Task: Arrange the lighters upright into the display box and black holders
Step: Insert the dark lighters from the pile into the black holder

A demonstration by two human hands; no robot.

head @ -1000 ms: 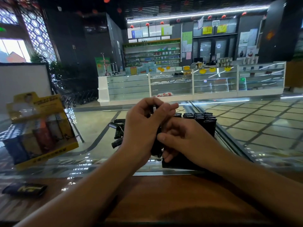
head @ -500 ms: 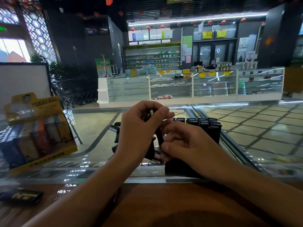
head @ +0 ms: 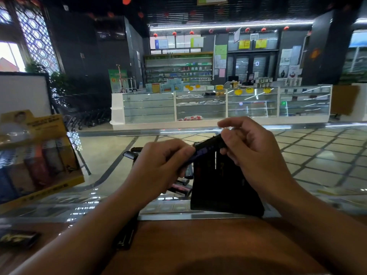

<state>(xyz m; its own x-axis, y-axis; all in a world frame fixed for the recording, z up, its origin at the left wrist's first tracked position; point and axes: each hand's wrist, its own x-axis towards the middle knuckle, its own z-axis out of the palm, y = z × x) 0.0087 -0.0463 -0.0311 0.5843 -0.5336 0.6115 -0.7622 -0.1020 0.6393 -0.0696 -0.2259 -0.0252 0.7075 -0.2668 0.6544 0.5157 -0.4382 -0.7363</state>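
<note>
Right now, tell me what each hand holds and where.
Both hold one tilted black lighter: left hand at its lower end, right hand at its upper end.

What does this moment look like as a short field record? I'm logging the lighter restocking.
left hand: left hand grips one end of a black lighter
right hand: right hand pinches its other end
lighter pose: tilted, above the black holder
loose lighters: lying on the glass counter
display box: yellow display box, far left
</note>
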